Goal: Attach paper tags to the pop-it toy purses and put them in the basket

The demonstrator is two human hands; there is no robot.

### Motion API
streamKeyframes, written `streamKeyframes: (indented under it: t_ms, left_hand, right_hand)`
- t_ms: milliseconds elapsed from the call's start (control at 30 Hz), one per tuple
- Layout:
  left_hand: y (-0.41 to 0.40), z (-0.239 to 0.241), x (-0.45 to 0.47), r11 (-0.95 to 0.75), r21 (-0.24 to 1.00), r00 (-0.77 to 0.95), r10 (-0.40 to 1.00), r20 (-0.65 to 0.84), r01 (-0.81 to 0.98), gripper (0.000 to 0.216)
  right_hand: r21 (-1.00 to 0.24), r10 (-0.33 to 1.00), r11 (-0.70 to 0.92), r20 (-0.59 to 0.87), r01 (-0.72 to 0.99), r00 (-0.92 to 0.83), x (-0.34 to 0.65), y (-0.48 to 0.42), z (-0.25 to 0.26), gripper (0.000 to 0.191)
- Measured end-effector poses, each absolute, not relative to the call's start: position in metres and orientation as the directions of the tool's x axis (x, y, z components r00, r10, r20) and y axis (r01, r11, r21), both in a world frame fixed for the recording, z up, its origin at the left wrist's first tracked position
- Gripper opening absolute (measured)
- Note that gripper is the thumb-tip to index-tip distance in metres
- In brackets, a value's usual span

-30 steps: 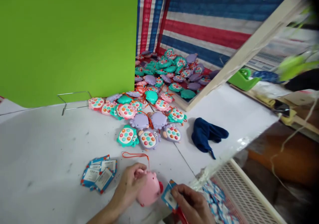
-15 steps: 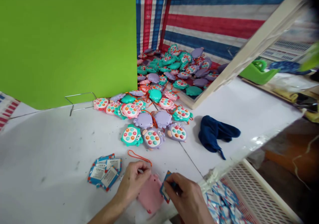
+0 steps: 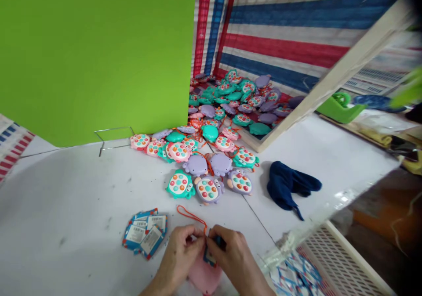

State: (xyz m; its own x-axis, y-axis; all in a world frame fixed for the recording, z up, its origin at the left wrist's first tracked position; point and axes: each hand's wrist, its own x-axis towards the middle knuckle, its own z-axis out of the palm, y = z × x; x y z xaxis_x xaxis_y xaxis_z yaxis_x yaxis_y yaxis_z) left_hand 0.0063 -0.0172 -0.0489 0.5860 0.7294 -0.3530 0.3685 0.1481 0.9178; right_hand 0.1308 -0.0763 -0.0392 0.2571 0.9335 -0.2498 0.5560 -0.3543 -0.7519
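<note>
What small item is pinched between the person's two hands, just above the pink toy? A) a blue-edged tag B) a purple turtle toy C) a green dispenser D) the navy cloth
A. The left hand and right hand meet on a small blue-edged tag above the pink toy, with an orange cord leading to their fingers.

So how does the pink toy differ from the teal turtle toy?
The pink toy lies under the left hand and right hand; the teal turtle toy lies untouched up the table. The pink toy shows a plain surface; the teal one shows coloured buttons. Both lie flat.
</note>
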Motion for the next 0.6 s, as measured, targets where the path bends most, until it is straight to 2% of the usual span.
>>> streamKeyframes:
  t_ms: [133,233,400,600]
  left_hand:
    - [-0.018,-0.055,0.002,0.225,0.922,0.553,0.746,-0.371,0.315,0.017]
    - [-0.021,-0.058,0.001,0.323,0.925,0.497,0.78,-0.381,0.201,0.013]
    - [-0.026,-0.06,0.001,0.557,0.83,0.37,0.777,-0.509,-0.027,0.015]
    - [-0.022,-0.062,0.001,0.639,0.769,0.387,0.712,-0.586,-0.013,0.023]
  right_hand:
    - [-0.823,0.936,-0.325,-0.21,0.466,0.281,0.124,-0.078,-0.048,0.02]
    - [-0.855,0.942,-0.296,-0.187,0.426,0.278,0.118,-0.08,-0.055,0.022]
    - [-0.851,0.963,-0.222,-0.116,0.476,0.243,0.114,-0.081,-0.063,0.022]
    - [-0.824,0.975,-0.174,-0.066,0.54,0.214,0.111,-0.08,-0.06,0.021]
